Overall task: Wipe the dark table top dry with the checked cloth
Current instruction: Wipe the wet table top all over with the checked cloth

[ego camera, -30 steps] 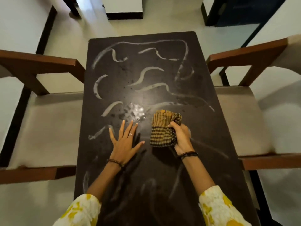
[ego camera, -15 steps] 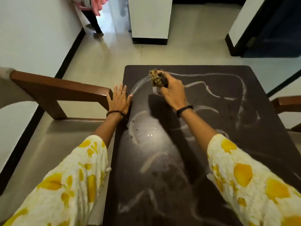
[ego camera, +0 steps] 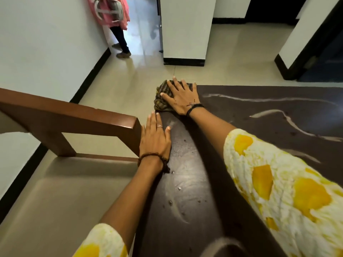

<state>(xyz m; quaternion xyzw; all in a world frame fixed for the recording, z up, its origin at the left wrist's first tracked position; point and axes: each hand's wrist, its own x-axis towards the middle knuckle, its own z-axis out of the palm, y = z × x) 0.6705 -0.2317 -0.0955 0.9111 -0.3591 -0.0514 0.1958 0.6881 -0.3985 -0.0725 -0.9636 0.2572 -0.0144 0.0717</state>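
Observation:
The dark table top (ego camera: pixel 241 115) runs from the bottom middle to the right edge, with pale wet streaks (ego camera: pixel 289 119) and small droplets on it. The checked cloth (ego camera: pixel 161 101), brown and yellow, lies bunched on the table's far left corner. My right hand (ego camera: pixel 181 98) presses flat on the cloth with fingers spread, covering its right part. My left hand (ego camera: pixel 155 138) rests flat on the table's left edge, fingers together, holding nothing.
A wooden chair (ego camera: pixel 74 117) with a beige seat (ego camera: pixel 65 197) stands tight against the table's left side. A person (ego camera: pixel 115 21) in pink stands by the wall at the far left. A white pillar (ego camera: pixel 185 30) rises beyond the table.
My right hand has carried the cloth from the table's middle out to the far left corner and flattened on it. My left hand shifted to the left edge.

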